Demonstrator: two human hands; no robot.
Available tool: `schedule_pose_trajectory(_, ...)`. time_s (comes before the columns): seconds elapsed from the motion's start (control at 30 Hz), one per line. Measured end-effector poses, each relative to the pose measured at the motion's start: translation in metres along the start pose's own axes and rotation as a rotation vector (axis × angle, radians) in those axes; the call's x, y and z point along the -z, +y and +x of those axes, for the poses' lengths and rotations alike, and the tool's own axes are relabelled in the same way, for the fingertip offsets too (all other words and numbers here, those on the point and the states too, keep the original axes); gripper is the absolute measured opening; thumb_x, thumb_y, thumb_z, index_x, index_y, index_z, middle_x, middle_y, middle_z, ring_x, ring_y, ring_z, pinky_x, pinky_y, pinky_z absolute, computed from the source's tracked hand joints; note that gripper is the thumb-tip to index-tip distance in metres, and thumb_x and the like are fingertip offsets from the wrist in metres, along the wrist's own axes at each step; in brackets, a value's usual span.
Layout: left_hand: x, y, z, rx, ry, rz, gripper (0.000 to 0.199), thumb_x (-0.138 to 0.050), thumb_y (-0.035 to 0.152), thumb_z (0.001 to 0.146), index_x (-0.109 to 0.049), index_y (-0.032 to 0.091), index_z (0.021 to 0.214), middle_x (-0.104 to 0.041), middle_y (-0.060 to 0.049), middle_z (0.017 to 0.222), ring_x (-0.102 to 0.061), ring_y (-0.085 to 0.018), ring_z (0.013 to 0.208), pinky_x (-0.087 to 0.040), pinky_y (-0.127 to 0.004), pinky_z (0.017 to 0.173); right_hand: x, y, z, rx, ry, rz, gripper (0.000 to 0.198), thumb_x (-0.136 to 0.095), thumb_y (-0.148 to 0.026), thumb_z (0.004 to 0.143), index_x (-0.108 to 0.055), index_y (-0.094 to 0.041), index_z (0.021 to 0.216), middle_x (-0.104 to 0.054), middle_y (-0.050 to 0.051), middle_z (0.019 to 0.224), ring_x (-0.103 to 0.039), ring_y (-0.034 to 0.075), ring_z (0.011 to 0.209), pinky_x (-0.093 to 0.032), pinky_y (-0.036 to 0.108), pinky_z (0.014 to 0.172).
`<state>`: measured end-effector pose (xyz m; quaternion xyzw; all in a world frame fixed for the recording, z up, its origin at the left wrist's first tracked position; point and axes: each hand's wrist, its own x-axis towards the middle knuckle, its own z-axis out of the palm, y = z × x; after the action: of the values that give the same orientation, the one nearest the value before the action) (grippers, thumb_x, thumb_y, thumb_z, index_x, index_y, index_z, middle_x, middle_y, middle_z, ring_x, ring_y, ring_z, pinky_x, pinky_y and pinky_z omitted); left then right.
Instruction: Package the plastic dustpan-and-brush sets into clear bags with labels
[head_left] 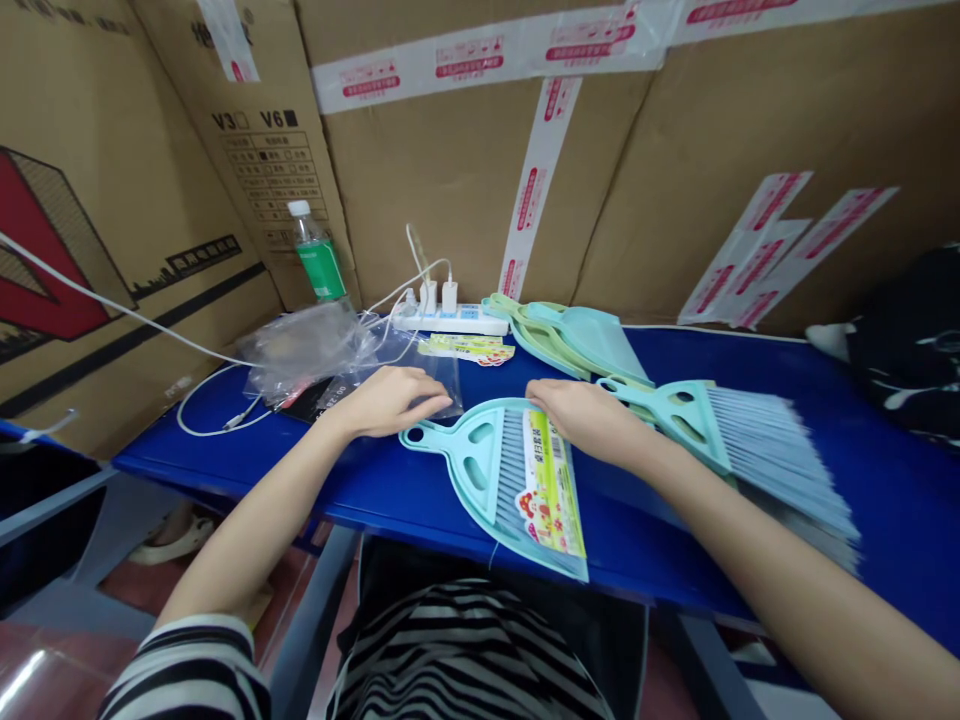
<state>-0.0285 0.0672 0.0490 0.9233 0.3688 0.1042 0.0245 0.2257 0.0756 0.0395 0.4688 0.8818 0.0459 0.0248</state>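
Observation:
In front of me a light-blue dustpan (pixel 469 500) lies on the table, with a grey-bristled brush (pixel 491 465) nested in it. A yellow-green printed label card (pixel 553 490) lies across the bristles near the pan's wide edge. My left hand (pixel 394 402) hovers by the handle end, fingers stretched out, holding nothing. At the far end of the card, my right hand (pixel 577 412) has its fingers curled closed on the card, by the pan's rim; the fingertips are partly hidden.
Loose brushes (pixel 780 450) lie at the right, with stacked dustpans (pixel 600 340) behind. Further label cards (pixel 472 348) lie near a white power strip (pixel 450 318) with chargers. Crumpled plastic bags (pixel 300 345), a cable and a bottle (pixel 319 255) stand left. Cardboard walls (pixel 465 160) enclose the back.

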Motion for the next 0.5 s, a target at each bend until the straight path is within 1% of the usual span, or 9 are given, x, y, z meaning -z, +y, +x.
schedule_pose_trajectory(0.1,-0.002,-0.003,0.0,0.017,-0.009,0.012,0.036,-0.033,0.03,0.097,-0.067,0.017,0.092,-0.071,-0.005,0.089,-0.064,-0.016,0.08,-0.047,-0.027,0.075,0.005,0.002,-0.001,-0.039,-0.018,0.02,0.023,-0.039,-0.004,0.08,-0.055,-0.02,0.084,-0.066,0.004,0.073,-0.06,0.018,0.063,-0.027,0.025,0.049)
schedule_pose_trajectory(0.2,-0.005,-0.008,-0.001,0.037,0.018,0.027,0.029,-0.037,0.022,0.095,-0.064,0.017,0.106,-0.07,-0.006,0.102,-0.064,-0.017,0.09,-0.047,-0.029,0.081,0.01,0.006,-0.002,-0.05,-0.029,0.128,0.025,-0.039,-0.003,0.077,-0.055,-0.021,0.082,-0.067,0.003,0.073,-0.061,0.017,0.064,-0.032,0.024,0.051)
schedule_pose_trajectory(0.3,-0.006,-0.01,-0.002,0.078,-0.023,0.075,0.032,-0.039,0.02,0.094,-0.06,0.021,0.118,-0.067,-0.005,0.108,-0.064,-0.018,0.093,-0.049,-0.03,0.081,0.01,0.015,-0.002,-0.04,-0.018,0.287,0.022,-0.04,-0.008,0.08,-0.057,-0.021,0.085,-0.069,0.004,0.08,-0.064,0.018,0.073,-0.039,0.024,0.059)
schedule_pose_trajectory(0.4,-0.007,-0.008,-0.002,0.123,-0.11,0.113,0.037,-0.043,0.02,0.092,-0.056,0.024,0.126,-0.063,-0.007,0.116,-0.065,-0.019,0.096,-0.05,-0.031,0.082,0.008,0.027,-0.002,-0.012,0.014,0.37,0.022,-0.039,-0.013,0.083,-0.059,-0.022,0.086,-0.07,0.004,0.081,-0.065,0.019,0.073,-0.043,0.026,0.061)
schedule_pose_trajectory(0.5,-0.011,-0.005,-0.001,0.135,-0.163,0.118,0.042,-0.043,0.015,0.09,-0.053,0.024,0.13,-0.055,-0.008,0.133,-0.059,-0.021,0.113,-0.048,-0.034,0.092,0.011,0.038,-0.003,0.028,0.048,0.372,0.027,-0.034,-0.016,0.086,-0.06,-0.022,0.084,-0.07,0.003,0.076,-0.065,0.019,0.068,-0.045,0.028,0.06)
